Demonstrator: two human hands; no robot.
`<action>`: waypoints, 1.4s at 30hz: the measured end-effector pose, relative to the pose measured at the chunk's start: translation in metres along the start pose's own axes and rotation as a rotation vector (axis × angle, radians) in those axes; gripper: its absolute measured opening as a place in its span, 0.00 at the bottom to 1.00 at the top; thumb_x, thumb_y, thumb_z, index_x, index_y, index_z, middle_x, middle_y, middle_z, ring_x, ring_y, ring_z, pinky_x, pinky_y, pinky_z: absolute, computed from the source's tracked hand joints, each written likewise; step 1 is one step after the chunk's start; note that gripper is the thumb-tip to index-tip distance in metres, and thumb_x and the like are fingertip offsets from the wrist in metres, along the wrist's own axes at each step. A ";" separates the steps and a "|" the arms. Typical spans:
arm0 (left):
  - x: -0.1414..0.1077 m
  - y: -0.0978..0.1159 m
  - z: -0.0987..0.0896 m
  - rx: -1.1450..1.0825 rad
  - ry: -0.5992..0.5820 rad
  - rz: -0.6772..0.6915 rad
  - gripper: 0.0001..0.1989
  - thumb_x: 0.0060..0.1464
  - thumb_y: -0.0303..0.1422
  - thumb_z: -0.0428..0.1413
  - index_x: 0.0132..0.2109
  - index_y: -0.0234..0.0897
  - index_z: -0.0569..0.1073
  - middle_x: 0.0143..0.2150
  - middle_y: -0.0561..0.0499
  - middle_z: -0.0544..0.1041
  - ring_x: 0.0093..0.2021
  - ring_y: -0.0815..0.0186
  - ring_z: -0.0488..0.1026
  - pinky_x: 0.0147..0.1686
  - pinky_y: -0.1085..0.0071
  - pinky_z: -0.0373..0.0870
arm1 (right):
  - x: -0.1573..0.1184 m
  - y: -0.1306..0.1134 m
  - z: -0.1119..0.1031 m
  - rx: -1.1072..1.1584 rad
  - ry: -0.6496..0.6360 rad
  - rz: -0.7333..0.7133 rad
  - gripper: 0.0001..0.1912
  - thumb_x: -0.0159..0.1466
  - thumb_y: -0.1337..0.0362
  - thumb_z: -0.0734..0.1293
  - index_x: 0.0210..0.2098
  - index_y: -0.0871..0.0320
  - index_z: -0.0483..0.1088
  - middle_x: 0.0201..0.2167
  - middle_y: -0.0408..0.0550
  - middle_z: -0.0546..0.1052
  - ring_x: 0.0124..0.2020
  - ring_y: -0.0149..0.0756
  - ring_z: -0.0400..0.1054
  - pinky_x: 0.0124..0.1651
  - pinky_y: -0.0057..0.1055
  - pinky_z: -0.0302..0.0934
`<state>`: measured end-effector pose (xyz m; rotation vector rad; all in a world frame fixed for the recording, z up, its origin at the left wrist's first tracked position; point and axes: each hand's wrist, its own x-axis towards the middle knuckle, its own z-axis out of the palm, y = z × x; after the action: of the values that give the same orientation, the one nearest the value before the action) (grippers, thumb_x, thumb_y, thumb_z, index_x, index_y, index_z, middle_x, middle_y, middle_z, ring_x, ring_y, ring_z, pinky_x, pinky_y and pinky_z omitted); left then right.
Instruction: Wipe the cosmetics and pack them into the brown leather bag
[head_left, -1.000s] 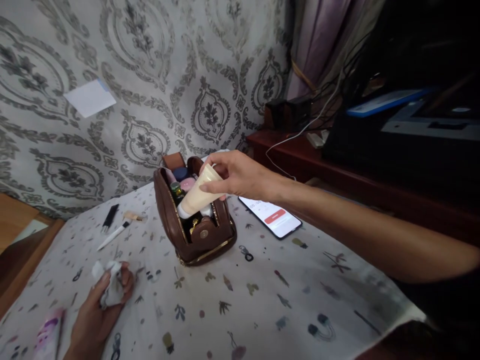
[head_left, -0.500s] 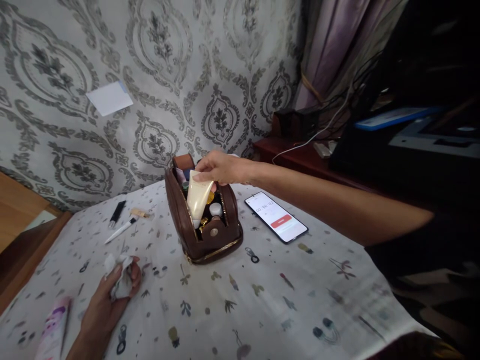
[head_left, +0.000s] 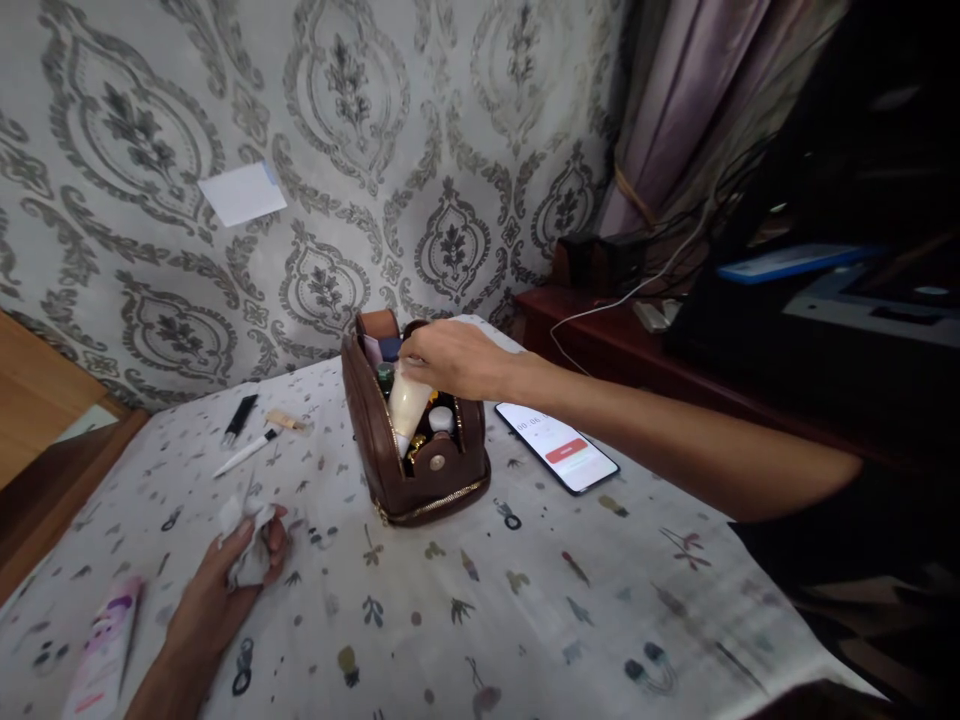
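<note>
My right hand (head_left: 457, 358) is closed on the upper end of a cream-coloured tube (head_left: 410, 405), which leans down inside an open brown toiletry bag (head_left: 420, 490). Around the tube in the bag are a jar with a white lid (head_left: 441, 419), a dark green item (head_left: 385, 376) and some gold-coloured pieces (head_left: 415, 448). Fingers wrapped round it, my left hand (head_left: 225, 590) grips a crumpled white tissue (head_left: 251, 555) low over the cloth, to the left of the bag. A pink and white tube (head_left: 103, 655) lies further left.
Behind the bag stands a patterned wall. A phone (head_left: 562, 450) with a lit timer screen lies right of the bag, below my right forearm. A black item (head_left: 240, 418), a white pen-like stick (head_left: 244, 454) and a small tan item (head_left: 286, 420) lie on the left of the cloth.
My right hand has lowered the cream tube deeper into the bag, and its fingers now cover more of the tube's top. My left hand keeps its hold on the tissue. The view has shifted slightly.
</note>
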<state>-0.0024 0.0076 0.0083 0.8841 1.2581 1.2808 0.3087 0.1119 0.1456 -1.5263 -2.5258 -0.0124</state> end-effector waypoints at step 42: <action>-0.006 0.005 -0.008 0.479 0.002 0.160 0.26 0.57 0.47 0.56 0.59 0.42 0.65 0.28 0.56 0.71 0.25 0.68 0.67 0.22 0.76 0.60 | -0.087 -0.084 0.083 0.632 0.300 -0.733 0.12 0.71 0.68 0.61 0.48 0.61 0.76 0.31 0.49 0.81 0.30 0.33 0.76 0.34 0.26 0.66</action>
<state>-0.0102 0.0014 0.0129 1.3444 1.5523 1.1163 0.2609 0.0053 0.0571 -0.3142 -2.3544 0.3783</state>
